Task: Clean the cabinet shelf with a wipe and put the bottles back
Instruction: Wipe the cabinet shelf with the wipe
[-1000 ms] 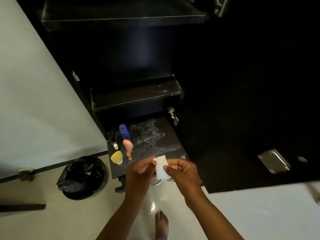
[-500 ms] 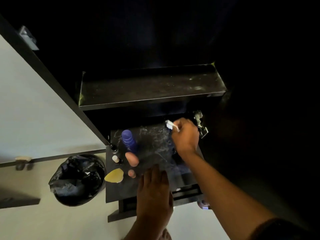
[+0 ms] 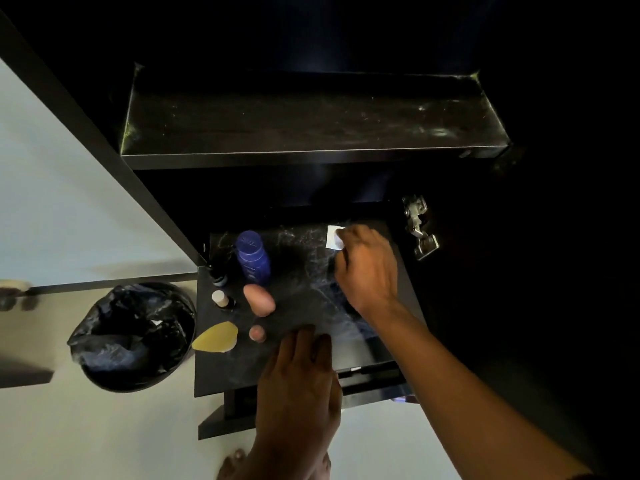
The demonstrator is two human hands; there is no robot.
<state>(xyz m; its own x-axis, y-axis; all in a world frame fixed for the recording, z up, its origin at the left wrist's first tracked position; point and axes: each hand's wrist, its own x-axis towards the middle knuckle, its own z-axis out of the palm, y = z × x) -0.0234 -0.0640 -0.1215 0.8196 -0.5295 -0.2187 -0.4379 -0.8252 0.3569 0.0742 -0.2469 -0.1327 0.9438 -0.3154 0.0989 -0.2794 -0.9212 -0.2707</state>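
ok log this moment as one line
stage: wiping lower shelf | right hand: holds wipe at back | left hand: flat on front | bottles: left side

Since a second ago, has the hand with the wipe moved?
Yes. The right hand carried the wipe from outside the cabinet to the shelf's back, near the hinge.

Both hands no longer hold the wipe (image 3: 333, 237) together in front of the cabinet. Right hand (image 3: 367, 268) now reaches in, pressing it at the lower shelf's (image 3: 301, 299) back right; left hand (image 3: 298, 375) rests flat on the front edge.
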